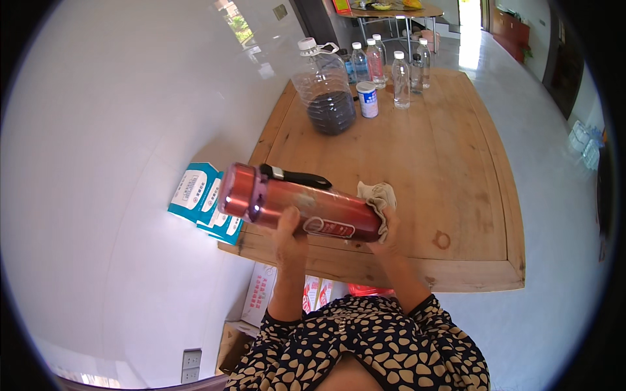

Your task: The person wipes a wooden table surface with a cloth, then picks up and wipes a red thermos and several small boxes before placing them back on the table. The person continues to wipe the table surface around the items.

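Observation:
A large metallic red thermos flask with a black strap lies sideways in the air above the near end of the wooden table. Its capped end points left, its base right. My left hand is closed around the flask from below, with the thumb on its near side. Against the base, my right hand presses a crumpled whitish cloth; the fingers of that hand are partly hidden by cloth and flask.
Teal and white boxes stand by the wall at the table's left edge. Farther back are a big clear jug with dark contents, a blue-white can and several clear bottles. Cartons sit below the table.

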Demonstrator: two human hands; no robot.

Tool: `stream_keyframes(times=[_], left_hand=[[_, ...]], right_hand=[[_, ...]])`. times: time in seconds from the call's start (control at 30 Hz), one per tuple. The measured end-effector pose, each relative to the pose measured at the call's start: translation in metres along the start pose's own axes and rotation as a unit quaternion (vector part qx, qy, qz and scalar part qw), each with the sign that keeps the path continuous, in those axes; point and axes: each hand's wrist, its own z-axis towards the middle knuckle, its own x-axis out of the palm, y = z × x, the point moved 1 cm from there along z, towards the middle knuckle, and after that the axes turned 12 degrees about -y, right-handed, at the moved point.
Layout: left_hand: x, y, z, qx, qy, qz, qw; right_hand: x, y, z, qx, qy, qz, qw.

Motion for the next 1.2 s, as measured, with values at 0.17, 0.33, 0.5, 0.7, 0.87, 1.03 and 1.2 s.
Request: stream_keyframes(times=[0.17, 0.33, 0.5, 0.7, 0.87, 1.03, 1.2], left_hand=[[-0.029, 0.01, -0.001, -0.007, 0.1, -0.004, 0.995], [-0.058, 0.031, -0.003, -0.035, 0.138, 0.028, 0.989], [-0.065, 0.043, -0.003, -0.037, 0.158, 0.161, 0.974], [-0.061, 0.026, -0.007, 0.033, 0.259, 0.215, 0.941], [-0.054, 0.006, -0.026, -0.075, 0.322, 0.094, 0.939], [-0.082, 0.02, -0.017, -0.084, 0.274, 0.1, 0.953], [-0.053, 0.001, -0.004, 0.012, 0.164, 0.061, 0.985]], right_hand=[[0.007, 0.011, 0.015, -0.069, 0.026, -0.359, 0.931], [0.035, 0.003, -0.008, -0.095, 0.107, -0.434, 0.89], [0.07, -0.004, -0.051, -0.198, 0.153, -0.375, 0.893], [0.117, 0.017, -0.052, -0.265, 0.276, -0.384, 0.84], [0.16, 0.046, -0.034, -0.052, 0.436, -0.296, 0.848], [0.145, 0.031, -0.036, 0.008, 0.291, -0.313, 0.904], [0.076, 0.017, -0.02, -0.007, 0.194, -0.441, 0.876]])
